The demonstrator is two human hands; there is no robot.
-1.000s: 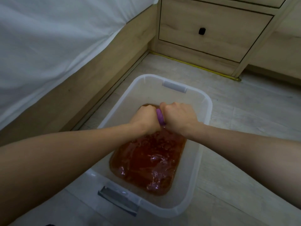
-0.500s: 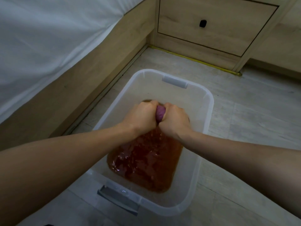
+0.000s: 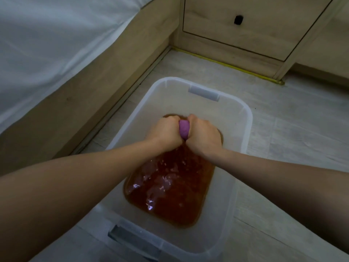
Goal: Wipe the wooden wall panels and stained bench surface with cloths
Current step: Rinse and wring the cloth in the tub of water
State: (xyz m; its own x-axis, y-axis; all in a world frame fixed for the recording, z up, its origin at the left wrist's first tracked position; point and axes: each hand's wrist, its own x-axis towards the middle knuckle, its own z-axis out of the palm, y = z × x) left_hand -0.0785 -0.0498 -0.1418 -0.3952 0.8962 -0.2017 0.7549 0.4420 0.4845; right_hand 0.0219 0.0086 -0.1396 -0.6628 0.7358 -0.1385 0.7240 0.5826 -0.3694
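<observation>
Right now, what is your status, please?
Both hands, left and right, grip purple cloth. Held over tub of reddish-brown water. Nothing in the way.

bin [image 3: 243, 118] on floor [image 3: 294, 129], bed [image 3: 56, 44] left, drawer [image 3: 245, 31] behind

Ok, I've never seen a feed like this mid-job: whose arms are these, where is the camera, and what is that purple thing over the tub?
There is no machine here. The camera sits on a person's head and looks forward and down, so the two bare arms are theirs. The left hand and right hand both grip a purple cloth, bunched between the fists as if being wrung. Below them a clear plastic tub stands on the pale floor and holds reddish-brown water. On the left runs a wooden bed frame under a white sheet; ahead is a wooden drawer.
</observation>
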